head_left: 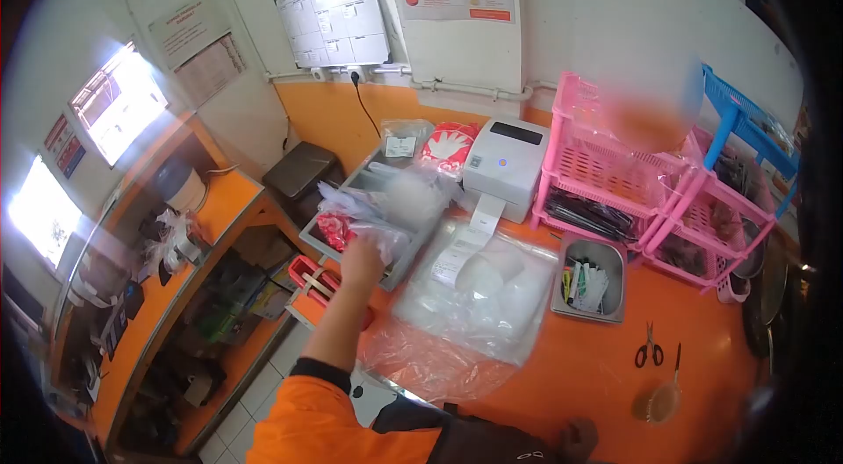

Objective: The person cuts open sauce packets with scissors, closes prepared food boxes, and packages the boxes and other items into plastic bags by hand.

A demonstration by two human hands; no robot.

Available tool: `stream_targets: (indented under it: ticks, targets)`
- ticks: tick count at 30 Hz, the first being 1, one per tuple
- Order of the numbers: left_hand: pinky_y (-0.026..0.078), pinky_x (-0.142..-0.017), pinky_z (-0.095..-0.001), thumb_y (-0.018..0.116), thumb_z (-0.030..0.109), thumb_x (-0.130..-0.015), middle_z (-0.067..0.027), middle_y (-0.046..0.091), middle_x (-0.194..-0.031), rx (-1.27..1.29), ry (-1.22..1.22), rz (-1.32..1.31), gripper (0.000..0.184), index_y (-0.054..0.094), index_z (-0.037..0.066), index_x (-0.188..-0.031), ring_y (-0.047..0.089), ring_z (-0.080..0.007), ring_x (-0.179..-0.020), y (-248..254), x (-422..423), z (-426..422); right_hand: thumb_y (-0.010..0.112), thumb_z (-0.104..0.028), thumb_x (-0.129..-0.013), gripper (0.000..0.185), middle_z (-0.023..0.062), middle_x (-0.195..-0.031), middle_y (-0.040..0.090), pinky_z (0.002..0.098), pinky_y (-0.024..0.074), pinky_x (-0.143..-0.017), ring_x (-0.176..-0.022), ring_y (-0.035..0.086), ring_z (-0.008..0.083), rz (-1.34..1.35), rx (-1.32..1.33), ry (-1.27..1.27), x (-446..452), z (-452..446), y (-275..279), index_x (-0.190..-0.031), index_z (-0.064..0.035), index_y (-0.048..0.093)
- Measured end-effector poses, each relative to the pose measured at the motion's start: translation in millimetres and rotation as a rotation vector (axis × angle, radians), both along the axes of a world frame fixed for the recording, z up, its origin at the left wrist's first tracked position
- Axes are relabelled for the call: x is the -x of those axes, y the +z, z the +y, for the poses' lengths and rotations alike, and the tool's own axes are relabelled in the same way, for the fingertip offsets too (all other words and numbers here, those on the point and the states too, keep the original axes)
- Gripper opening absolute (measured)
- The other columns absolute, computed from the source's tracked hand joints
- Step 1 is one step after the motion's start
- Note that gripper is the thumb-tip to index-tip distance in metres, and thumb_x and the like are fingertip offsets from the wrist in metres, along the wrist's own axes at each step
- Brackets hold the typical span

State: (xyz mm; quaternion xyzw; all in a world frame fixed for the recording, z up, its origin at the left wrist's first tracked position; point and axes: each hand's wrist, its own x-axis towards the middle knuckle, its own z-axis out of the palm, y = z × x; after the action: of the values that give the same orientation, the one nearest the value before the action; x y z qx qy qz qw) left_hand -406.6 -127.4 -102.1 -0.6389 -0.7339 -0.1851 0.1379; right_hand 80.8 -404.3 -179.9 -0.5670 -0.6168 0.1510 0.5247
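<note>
My left hand reaches into a grey divided tray, among clear plastic bags and a red-and-white packet. Its fingers are hidden by the plastic, so their grip does not show. Close to the bottom edge of the view, my right hand is low over the orange table, dim and blurred. I cannot make out its fingers or anything in them. Between the hands lies a stack of clear plastic bags, with a printed paper strip from the label printer hanging over it.
Pink plastic racks stand against the wall. A metal container holds small sachets. Scissors and a small cup with a brush-like handle sit to the right. A red-handled tool lies left of the tray. An orange counter runs along the left.
</note>
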Motion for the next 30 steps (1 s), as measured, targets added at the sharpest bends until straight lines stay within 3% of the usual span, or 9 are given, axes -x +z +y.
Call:
stream_targets:
  ticks: [3, 4, 7, 12, 14, 16, 19, 23, 30]
  targets:
    - [0.05, -0.074, -0.0387, 0.056, 0.014, -0.072, -0.0144, 0.062, -0.09, -0.029, -0.234, 0.116, 0.013, 0.064, 0.006, -0.079, 0.06, -0.0301, -0.086, 34, 18, 14, 0.06, -0.02, -0.084, 0.018, 0.0142, -0.09, 0.063, 0.0393, 0.0485, -0.073, -0.082, 0.06, 0.031, -0.362, 0.038, 0.051, -13, 0, -2, -0.092, -0.0055, 0.065]
    - [0.049, -0.075, -0.0372, 0.057, 0.017, -0.07, -0.0123, 0.063, -0.092, 0.442, -0.129, 0.266, 0.016, 0.067, 0.007, -0.079, 0.06, -0.0298, -0.088, 31, 24, 30, 0.06, -0.02, -0.084, 0.018, 0.0143, -0.09, 0.063, 0.0395, 0.0485, -0.074, -0.083, 0.06, 0.0309, -0.388, 0.048, 0.079, -14, 1, -4, -0.092, -0.0055, 0.064]
    - [0.05, -0.072, -0.0379, 0.058, 0.019, -0.069, -0.011, 0.064, -0.093, 0.79, -0.34, 0.245, 0.018, 0.068, 0.011, -0.081, 0.061, -0.0289, -0.088, 15, 20, 31, 0.06, -0.021, -0.084, 0.017, 0.0151, -0.09, 0.063, 0.0402, 0.0485, -0.074, -0.083, 0.06, 0.0318, -0.384, 0.061, 0.065, -21, -2, -20, -0.09, -0.0049, 0.064]
    - [0.049, -0.069, -0.0415, 0.061, 0.017, -0.065, -0.0136, 0.063, -0.092, 0.63, -0.217, 0.161, 0.021, 0.067, 0.011, -0.084, 0.061, -0.0299, -0.082, 57, 6, 18, 0.06, -0.02, -0.084, 0.017, 0.0154, -0.09, 0.063, 0.0404, 0.0485, -0.074, -0.082, 0.059, 0.0331, -0.308, 0.093, 0.053, -7, 3, 14, -0.088, -0.0043, 0.064]
    - [0.045, -0.081, -0.0431, 0.065, 0.015, -0.061, -0.013, 0.063, -0.09, -0.116, 0.043, -0.294, 0.028, 0.066, 0.011, -0.089, 0.06, -0.0285, -0.086, 48, 31, 21, 0.06, -0.019, -0.084, 0.016, 0.0153, -0.09, 0.063, 0.0404, 0.0485, -0.074, -0.082, 0.059, 0.0333, -0.32, 0.065, 0.041, -6, 3, 11, -0.087, -0.0042, 0.065]
    - [0.036, -0.092, -0.046, 0.067, 0.012, -0.058, -0.011, 0.063, -0.089, -0.55, 0.184, 0.151, 0.033, 0.063, 0.011, -0.091, 0.058, -0.0266, -0.091, 86, 21, 16, 0.06, -0.019, -0.084, 0.016, 0.0151, -0.09, 0.063, 0.0403, 0.0486, -0.074, -0.082, 0.059, 0.0333, -0.327, 0.037, 0.005, -11, 0, -6, -0.087, -0.0041, 0.065]
    - [0.027, -0.097, -0.0497, 0.064, 0.013, -0.062, -0.0082, 0.062, -0.087, -0.393, -0.154, 0.439, 0.026, 0.061, 0.01, -0.087, 0.056, -0.0263, -0.094, 75, 59, 31, 0.06, -0.019, -0.084, 0.016, 0.015, -0.089, 0.063, 0.0399, 0.0486, -0.074, -0.082, 0.059, 0.0332, -0.336, 0.051, 0.003, -15, -2, -11, -0.087, -0.0041, 0.065]
    - [0.046, -0.077, -0.0407, 0.053, 0.01, -0.069, -0.0079, 0.06, -0.08, 0.098, -0.21, 0.202, 0.003, 0.055, 0.009, -0.071, 0.059, -0.0271, -0.083, 48, 96, 35, 0.061, -0.019, -0.084, 0.016, 0.0149, -0.089, 0.063, 0.0395, 0.0486, -0.074, -0.081, 0.06, 0.0331, -0.293, 0.109, -0.013, -7, -4, 1, -0.087, -0.0042, 0.065]
    - [0.048, -0.074, -0.038, 0.053, 0.009, -0.069, -0.008, 0.061, -0.087, -0.143, -0.232, 0.141, 0.006, 0.057, 0.008, -0.073, 0.059, -0.0273, -0.085, 17, 115, 22, 0.061, -0.019, -0.084, 0.016, 0.0147, -0.088, 0.063, 0.0389, 0.0487, -0.073, -0.08, 0.06, 0.0328, -0.235, 0.178, -0.046, -5, -3, 8, -0.087, -0.0044, 0.065]
